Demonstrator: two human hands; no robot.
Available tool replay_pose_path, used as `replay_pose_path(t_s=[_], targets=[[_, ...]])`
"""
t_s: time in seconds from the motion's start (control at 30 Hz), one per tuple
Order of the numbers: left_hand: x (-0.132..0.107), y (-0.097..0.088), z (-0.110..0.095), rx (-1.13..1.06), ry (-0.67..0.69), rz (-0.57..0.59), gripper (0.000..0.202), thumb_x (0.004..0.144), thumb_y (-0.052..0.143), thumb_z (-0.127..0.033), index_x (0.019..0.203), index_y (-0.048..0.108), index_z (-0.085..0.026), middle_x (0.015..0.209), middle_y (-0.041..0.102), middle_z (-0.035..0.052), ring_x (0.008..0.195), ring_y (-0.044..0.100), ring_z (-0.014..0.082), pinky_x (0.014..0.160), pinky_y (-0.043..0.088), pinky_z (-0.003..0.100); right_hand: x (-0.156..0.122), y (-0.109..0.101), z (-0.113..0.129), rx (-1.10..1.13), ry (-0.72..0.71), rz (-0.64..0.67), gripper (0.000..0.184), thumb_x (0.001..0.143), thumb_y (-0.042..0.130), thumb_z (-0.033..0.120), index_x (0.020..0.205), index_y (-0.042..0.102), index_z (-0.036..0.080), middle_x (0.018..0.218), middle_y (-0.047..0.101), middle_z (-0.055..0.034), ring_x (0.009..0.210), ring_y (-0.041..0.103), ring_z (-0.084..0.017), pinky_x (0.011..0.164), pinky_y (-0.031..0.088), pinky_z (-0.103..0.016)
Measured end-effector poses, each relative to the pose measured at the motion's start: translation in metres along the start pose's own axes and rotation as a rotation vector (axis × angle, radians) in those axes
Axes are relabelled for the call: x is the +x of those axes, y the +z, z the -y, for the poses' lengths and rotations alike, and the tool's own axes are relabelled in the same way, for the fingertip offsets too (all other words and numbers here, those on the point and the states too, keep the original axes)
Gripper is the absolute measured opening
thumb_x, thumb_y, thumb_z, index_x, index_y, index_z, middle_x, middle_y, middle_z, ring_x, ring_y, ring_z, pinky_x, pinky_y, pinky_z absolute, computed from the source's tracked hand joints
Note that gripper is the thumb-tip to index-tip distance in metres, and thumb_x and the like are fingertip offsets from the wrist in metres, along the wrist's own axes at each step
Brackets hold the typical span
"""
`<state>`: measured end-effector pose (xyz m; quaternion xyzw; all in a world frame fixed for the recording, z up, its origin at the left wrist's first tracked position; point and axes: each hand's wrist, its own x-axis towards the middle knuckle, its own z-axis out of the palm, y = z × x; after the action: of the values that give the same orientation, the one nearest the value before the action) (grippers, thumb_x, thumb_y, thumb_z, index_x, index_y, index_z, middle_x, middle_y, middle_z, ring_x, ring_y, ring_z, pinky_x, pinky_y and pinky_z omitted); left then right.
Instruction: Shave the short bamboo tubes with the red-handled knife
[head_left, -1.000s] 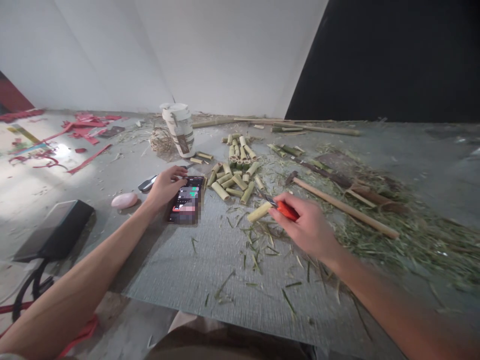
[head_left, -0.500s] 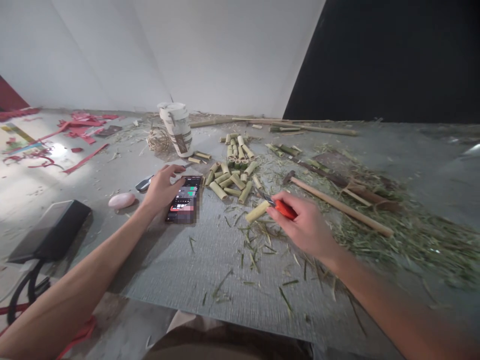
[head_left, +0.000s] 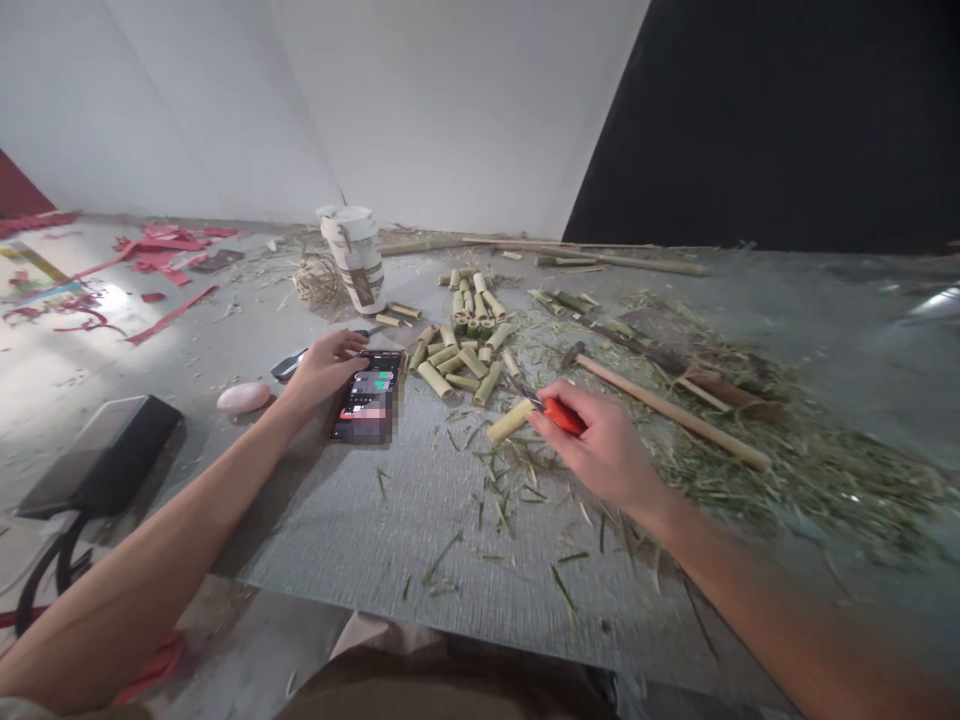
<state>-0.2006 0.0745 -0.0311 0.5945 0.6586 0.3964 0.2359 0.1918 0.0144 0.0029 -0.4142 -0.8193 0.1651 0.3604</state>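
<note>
My right hand [head_left: 604,445] is closed around the orange handle of a utility knife [head_left: 559,414], whose blade points up and left. A cut bamboo piece [head_left: 510,421] lies just beneath the blade and fingers; I cannot tell whether the hand touches it. My left hand [head_left: 328,366] holds nothing, its fingers apart and slightly bent at the left upper edge of a phone [head_left: 367,392]. The phone lies face up with its screen lit, partly blurred. Beyond it, several short bamboo pieces [head_left: 459,362] are heaped on the grey board [head_left: 322,530].
A hammer [head_left: 675,405] lies at right among green bamboo shavings [head_left: 817,490]. A white cup [head_left: 356,260] stands behind the phone. A pink egg-shaped object [head_left: 244,398] and a black box with cables [head_left: 101,455] are at left. Red scraps [head_left: 169,245] lie farther off.
The view has shifted slightly. Both hands keep nearly the same positions, the right still on the utility knife and the left still at the phone.
</note>
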Motion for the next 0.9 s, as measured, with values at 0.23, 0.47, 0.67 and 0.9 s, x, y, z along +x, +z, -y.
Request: replay_pose_path(t_s=[0.23, 0.47, 0.67, 0.9], targets=[[0.0, -0.001, 0.003, 0.0, 0.009, -0.002, 0.038, 0.078, 0.069, -0.034, 0.112, 0.072, -0.018, 0.103, 0.073, 0.008, 0.096, 0.064, 0.0257, 0.086, 0.049, 0.039, 0.001, -0.001, 0.002, 0.035, 0.017, 0.009, 0.013, 0.097, 0.061, 0.036, 0.091, 0.06, 0.024, 0.062, 0.048, 0.0067, 0.055, 0.042, -0.011, 0.056, 0.032, -0.029], [-0.013, -0.001, -0.024, 0.294, 0.146, -0.058, 0.03, 0.086, 0.063, -0.034, 0.111, 0.071, -0.019, 0.117, 0.07, 0.0096, 0.106, 0.063, 0.031, 0.096, 0.045, 0.046, 0.001, -0.004, 0.009, 0.078, 0.032, 0.029, 0.018, 0.098, 0.06, 0.039, 0.089, 0.059, 0.024, 0.062, 0.047, 0.0058, 0.056, 0.041, -0.012, 0.056, 0.032, -0.03], [-0.054, 0.016, -0.093, 0.254, 0.43, 0.165, 0.026, 0.094, 0.06, -0.037, 0.113, 0.069, -0.023, 0.115, 0.067, 0.0092, 0.102, 0.065, 0.0269, 0.09, 0.049, 0.042, 0.003, -0.009, 0.017, 0.17, 0.085, 0.085, 0.025, 0.1, 0.057, 0.044, 0.088, 0.061, 0.023, 0.064, 0.048, 0.0042, 0.058, 0.041, -0.012, 0.054, 0.031, -0.029], [-0.097, 0.068, -0.145, -0.234, 0.227, 0.693, 0.056, 0.089, 0.071, -0.033, 0.141, 0.052, -0.025, 0.113, 0.07, 0.0094, 0.086, 0.067, 0.0198, 0.072, 0.052, 0.033, 0.004, -0.01, 0.023, 0.256, 0.126, 0.13, 0.027, 0.1, 0.059, 0.045, 0.083, 0.058, 0.024, 0.062, 0.046, 0.0059, 0.056, 0.041, -0.011, 0.053, 0.03, -0.028]])
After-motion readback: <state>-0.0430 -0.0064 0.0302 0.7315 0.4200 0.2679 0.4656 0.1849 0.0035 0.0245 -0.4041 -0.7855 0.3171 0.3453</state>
